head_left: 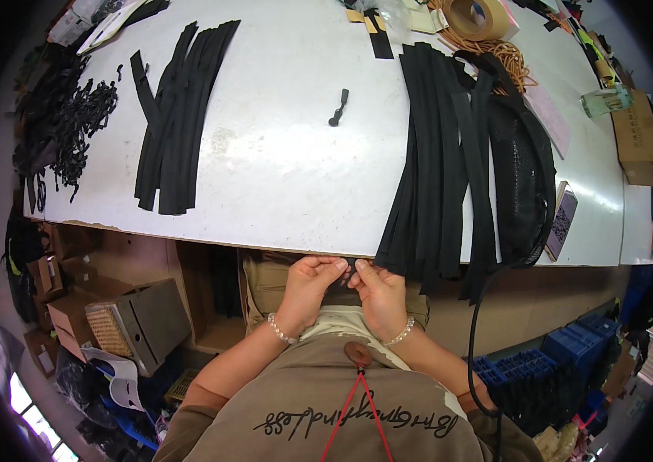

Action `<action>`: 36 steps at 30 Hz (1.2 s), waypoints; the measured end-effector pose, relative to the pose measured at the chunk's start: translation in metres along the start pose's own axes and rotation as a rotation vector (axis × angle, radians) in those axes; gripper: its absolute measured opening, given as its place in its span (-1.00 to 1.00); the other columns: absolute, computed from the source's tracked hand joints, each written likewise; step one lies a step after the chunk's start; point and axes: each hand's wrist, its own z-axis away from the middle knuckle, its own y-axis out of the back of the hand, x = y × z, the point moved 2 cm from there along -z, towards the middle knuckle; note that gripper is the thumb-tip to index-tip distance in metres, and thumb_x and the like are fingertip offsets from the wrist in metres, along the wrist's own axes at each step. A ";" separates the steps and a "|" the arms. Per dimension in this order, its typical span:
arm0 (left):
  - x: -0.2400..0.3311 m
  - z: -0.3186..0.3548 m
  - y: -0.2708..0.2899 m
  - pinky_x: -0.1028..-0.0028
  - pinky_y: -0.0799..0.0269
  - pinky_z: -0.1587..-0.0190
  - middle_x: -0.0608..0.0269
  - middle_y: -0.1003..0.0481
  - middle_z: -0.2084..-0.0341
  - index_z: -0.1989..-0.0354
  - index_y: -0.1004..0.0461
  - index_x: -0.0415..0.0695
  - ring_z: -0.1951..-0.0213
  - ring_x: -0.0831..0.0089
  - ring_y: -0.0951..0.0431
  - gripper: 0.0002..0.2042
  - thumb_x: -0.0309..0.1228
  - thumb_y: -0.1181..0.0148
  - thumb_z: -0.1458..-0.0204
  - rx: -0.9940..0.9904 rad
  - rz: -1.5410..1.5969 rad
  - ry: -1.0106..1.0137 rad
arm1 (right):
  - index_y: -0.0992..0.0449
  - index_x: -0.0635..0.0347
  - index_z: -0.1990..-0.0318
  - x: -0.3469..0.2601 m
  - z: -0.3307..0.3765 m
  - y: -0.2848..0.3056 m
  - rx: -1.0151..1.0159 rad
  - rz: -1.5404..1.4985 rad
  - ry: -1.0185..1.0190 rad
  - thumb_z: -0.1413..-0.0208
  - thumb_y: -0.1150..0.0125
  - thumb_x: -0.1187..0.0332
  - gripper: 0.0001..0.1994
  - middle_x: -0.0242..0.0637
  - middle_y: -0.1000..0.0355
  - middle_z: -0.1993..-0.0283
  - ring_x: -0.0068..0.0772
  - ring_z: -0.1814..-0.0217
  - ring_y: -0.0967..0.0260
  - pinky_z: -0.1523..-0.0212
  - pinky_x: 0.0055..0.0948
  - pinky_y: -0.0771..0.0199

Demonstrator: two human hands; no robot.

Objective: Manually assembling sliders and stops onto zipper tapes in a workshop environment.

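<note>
At the table's front edge, my left hand (pixel 307 289) and my right hand (pixel 382 296) meet with fingertips pinched. Between them is a small black piece (pixel 352 263), mostly covered by the fingers, so its kind does not show. Closest to my right hand is a thick bundle of long black fabric strips (pixel 428 165), whose near ends hang over the edge. A second bundle of black strips (pixel 180 123) lies flat on the left. One small black pull-like piece with a rounded end (pixel 339 108) rests alone in the middle.
Small black pieces (pixel 84 127) are heaped at the left. Right of the strips lie a black mesh item (pixel 523 169) and a phone-like slab (pixel 562 219). A tape roll (pixel 477 17) and orange cord (pixel 500 58) are at the back. A black cable (pixel 474 331) hangs beside my right arm.
</note>
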 end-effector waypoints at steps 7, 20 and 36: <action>0.008 0.001 -0.001 0.62 -0.41 0.28 0.24 -0.52 0.45 0.35 -0.48 -0.25 0.38 0.57 -0.50 -0.94 -0.55 -0.14 -0.01 -0.012 -0.057 -0.001 | -0.46 0.30 0.41 0.004 0.000 -0.003 0.100 -0.083 -0.049 -0.05 -0.11 0.55 -0.96 -0.35 -0.39 0.48 -0.55 0.52 -0.29 0.43 -0.56 -0.34; 0.005 0.000 0.000 0.61 -0.37 0.24 0.28 -0.51 0.44 0.34 -0.49 -0.24 0.36 0.60 -0.46 -0.92 -0.51 -0.13 -0.02 -0.042 -0.071 0.010 | -0.44 0.27 0.42 -0.004 -0.004 0.000 0.018 -0.159 -0.248 -0.07 -0.10 0.49 -0.93 -0.31 -0.38 0.50 -0.48 0.46 -0.31 0.36 -0.46 -0.34; 0.003 0.004 -0.006 0.62 -0.40 0.24 0.21 -0.51 0.39 0.30 -0.45 -0.30 0.34 0.59 -0.48 -0.88 -0.54 -0.17 0.01 -0.012 -0.136 -0.096 | -0.41 0.27 0.32 -0.005 0.005 0.005 -0.031 -0.053 -0.061 -0.04 -0.15 0.50 -0.92 -0.37 -0.36 0.44 -0.56 0.45 -0.31 0.40 -0.55 -0.37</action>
